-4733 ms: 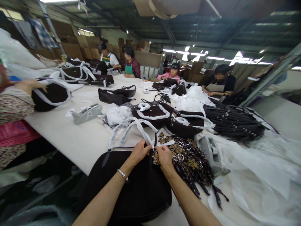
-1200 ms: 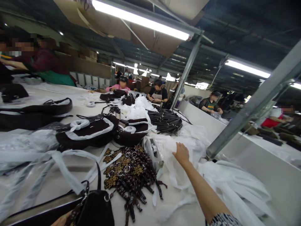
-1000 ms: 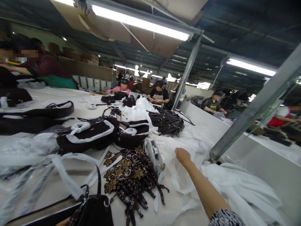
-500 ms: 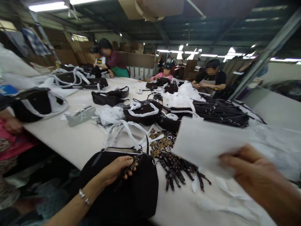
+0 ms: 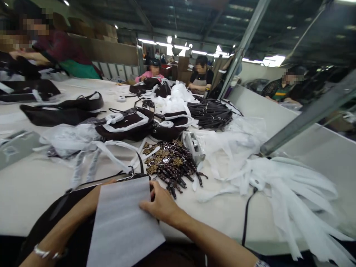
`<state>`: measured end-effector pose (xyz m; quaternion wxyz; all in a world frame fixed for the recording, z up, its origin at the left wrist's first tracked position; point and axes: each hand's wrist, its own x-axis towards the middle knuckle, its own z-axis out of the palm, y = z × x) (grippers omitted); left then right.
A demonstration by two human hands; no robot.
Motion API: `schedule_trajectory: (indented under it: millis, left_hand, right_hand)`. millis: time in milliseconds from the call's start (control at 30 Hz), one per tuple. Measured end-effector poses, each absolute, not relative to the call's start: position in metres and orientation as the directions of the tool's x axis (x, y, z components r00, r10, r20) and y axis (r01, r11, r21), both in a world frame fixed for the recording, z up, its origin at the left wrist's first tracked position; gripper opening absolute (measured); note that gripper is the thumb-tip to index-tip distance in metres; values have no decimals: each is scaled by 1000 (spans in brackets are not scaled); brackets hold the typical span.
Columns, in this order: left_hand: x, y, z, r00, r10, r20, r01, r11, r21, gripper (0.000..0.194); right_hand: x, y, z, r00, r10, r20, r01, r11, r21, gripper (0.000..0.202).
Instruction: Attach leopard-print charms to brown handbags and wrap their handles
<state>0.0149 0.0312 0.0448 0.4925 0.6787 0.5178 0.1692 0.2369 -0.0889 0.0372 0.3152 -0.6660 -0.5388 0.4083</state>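
A white foam sheet hangs in front of a dark handbag, covering part of its front. My right hand pinches the sheet near its upper right edge, thumb in front. Behind the sheet is my left hand; its fingers are hidden, so what they hold does not show. White wrapping covers the bag's handles, which stand up at its top. Just beyond my right hand lies a pile of leopard-print charms with metal rings and dark straps.
Long white foam strips hang over the table edge at right, near a slanted metal post. Dark bags with white-wrapped straps and a bundle of black straps lie farther back. A grey tape dispenser stands at left. Several people work around the table.
My right hand has brought the sheet leftward over the bag's front. My left hand, earlier gripping a leopard-print charm on the bag, is now behind the sheet. The view has turned right.
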Motion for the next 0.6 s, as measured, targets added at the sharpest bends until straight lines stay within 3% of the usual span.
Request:
schedule_trajectory:
  millis: [67, 167, 200, 300, 400, 500, 600]
  left_hand:
    - [9, 37, 49, 408, 884, -228, 630, -93, 771, 20]
    - [-5, 46, 54, 343, 933, -107, 754, -205, 624, 29]
    - [-10, 48, 55, 321, 946, -52, 775, -231, 588, 30]
    - [-17, 46, 65, 247, 963, 107, 812, -266, 520, 31]
    - [-3, 31, 88, 219, 957, 191, 808, -287, 514, 32]
    - [33, 6, 113, 399, 904, 152, 696, -407, 591, 30]
    - [80, -21, 122, 649, 759, 38, 529, -487, 695, 28]
  right_hand:
    - [261, -96, 43, 101, 982, -162, 509, -191, -840, 59]
    - [315, -113, 55, 108, 992, -64, 644, -119, -756, 16]
    - [335, -121, 58, 99, 993, -65, 701, -116, -703, 11]
    - [385, -144, 58, 65, 989, -131, 848, -124, -515, 12]
    - [411, -162, 39, 26, 990, -141, 941, -72, -331, 37]
    - [417, -169, 18, 14, 991, -134, 965, -49, -258, 30]
    - [414, -166, 12, 3, 999, -38, 961, -13, -278, 16]
